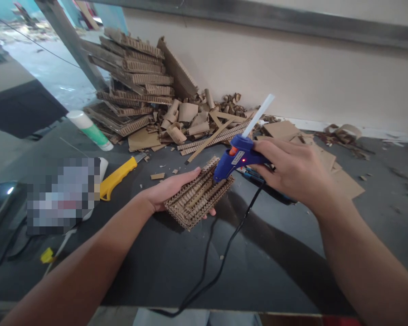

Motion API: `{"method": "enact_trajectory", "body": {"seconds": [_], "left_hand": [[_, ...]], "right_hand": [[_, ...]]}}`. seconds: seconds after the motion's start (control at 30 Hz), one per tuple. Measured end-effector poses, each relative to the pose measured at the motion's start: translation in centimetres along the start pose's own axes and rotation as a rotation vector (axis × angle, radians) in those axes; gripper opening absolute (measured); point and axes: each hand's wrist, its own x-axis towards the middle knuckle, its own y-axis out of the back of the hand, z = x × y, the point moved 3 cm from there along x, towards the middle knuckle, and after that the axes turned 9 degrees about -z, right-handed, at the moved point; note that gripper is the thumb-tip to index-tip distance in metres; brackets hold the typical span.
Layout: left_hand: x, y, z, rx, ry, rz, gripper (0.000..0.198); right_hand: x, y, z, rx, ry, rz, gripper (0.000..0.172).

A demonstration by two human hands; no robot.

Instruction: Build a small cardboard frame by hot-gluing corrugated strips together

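My left hand (177, 188) holds a small box of corrugated cardboard (190, 209) from its left side and underneath, tilted above the dark table. Ridged strips line the inside of the box. In my right hand (289, 170) is a blue hot glue gun (226, 165), its handle wrapped by my fingers and its small red light lit. A clear glue stick (258, 115) pokes out of its back end. The nozzle points down into the far end of the box; whether it touches the cardboard is hidden. A black cord (224, 260) hangs from the gun across the table.
Behind stands a stack of corrugated cardboard pieces (139, 68) beside curled paper scraps (188, 115). A yellow utility knife (119, 176) and a white-and-green glue tube (90, 130) lie to the left. Flat cardboard pieces (321, 154) lie behind my right hand on the dark table (149, 276).
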Motion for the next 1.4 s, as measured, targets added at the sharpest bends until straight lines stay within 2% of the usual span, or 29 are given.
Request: {"method": "enact_trajectory", "body": {"seconds": [0.27,0.6,0.73,0.87,1.0,1.1,1.2,1.3,1.4], "left_hand": [[0.0,-0.2,0.1,0.008,-0.012,-0.02,0.068],[-0.2,0.0,0.0,0.048,0.014,0.028,0.071],[-0.1,0.1,0.0,0.006,0.001,-0.008,0.07],[0.0,0.2,0.4,-0.008,-0.102,-0.048,0.078],[0.0,0.0,1.0,-0.01,-0.184,-0.024,0.08],[0.2,-0.5,1.0,0.025,-0.164,0.072,0.074],[0.6,-1.0,0.5,0.176,-0.177,0.269,0.066],[0.7,-1.4,0.0,0.49,-0.277,0.542,0.061],[0.8,-1.9,-0.6,0.773,-0.28,0.696,0.066]], "right_hand": [[-0.2,0.1,0.5,-0.056,-0.005,-0.01,0.018],[-0.1,0.6,0.4,-0.101,-0.044,0.001,0.019],[-0.2,0.5,0.7,-0.124,-0.091,0.019,0.019],[-0.4,0.0,1.4,0.009,-0.198,0.007,0.028],[-0.3,-0.1,2.1,0.171,-0.301,-0.002,0.03],[-0.3,0.3,2.7,0.305,-0.406,-0.021,0.029],[-0.6,0.6,3.3,0.47,-0.511,-0.098,0.033],[-1.3,0.5,3.5,0.622,-0.554,-0.12,0.041],[-2.7,-0.6,3.2,0.816,-0.59,-0.135,0.038]]}}
